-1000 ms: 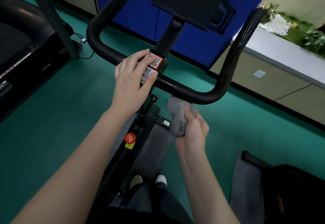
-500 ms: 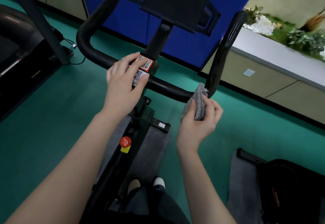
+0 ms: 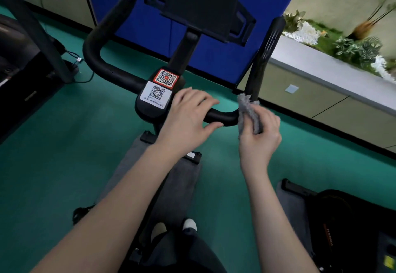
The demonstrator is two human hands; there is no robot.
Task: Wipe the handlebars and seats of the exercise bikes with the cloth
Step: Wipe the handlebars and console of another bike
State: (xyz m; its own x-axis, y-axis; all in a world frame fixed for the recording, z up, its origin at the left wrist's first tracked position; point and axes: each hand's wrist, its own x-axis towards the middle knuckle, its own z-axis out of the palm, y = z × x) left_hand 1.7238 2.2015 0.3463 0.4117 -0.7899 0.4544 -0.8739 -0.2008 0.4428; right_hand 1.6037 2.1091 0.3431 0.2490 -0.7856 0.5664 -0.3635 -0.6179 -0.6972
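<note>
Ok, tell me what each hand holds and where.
The right hand grips the grey cloth by its bunched part, against the right bend of the handlebar. The left hand holds nothing; it rests on the bar.

Two stickers sit on the black centre block of the bike's handlebar (image 3: 111,71). The upper sticker (image 3: 166,78) has a red border and carries a QR code with a small red mark in its middle. The lower sticker (image 3: 156,95) is white, with a second QR code and a line of small print beneath it that is too blurred to read. On the black machine (image 3: 351,219) at lower right, orange lettering (image 3: 328,237) runs along the casing, perhaps "HANMA", though it is not sharp. A yellow label (image 3: 389,261) near it cannot be read.
</note>
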